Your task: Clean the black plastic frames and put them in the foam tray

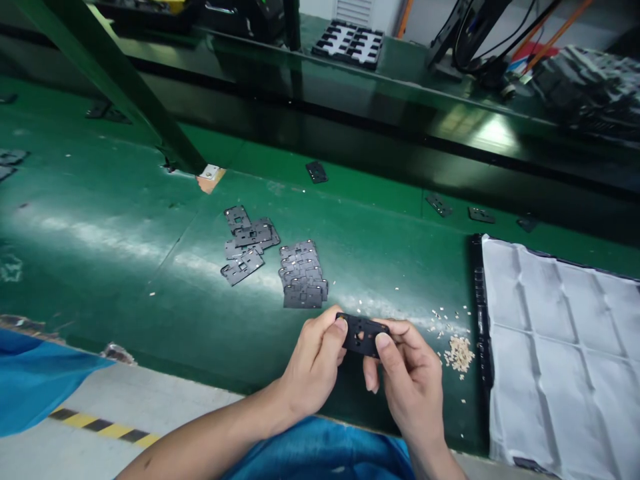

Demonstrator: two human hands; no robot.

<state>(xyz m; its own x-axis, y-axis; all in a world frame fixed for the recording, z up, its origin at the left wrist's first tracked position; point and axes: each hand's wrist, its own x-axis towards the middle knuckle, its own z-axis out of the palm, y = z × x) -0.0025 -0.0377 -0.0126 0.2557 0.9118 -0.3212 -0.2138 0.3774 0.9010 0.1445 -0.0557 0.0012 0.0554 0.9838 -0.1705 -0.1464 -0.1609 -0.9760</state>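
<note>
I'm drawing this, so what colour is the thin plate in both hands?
The thin plate is black, seen best in the head view.

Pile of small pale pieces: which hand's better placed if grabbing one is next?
Right, probably. The right hand is nearer the pile, which lies just to its right. The left hand is farther off. Both grip the black plate, so the left would likely hold it alone.

Black plate (369, 338), flat, pierced, between hands (316, 357)

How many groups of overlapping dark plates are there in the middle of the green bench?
2: a loose group, and to its right a neater group, nearer the left hand.
</note>
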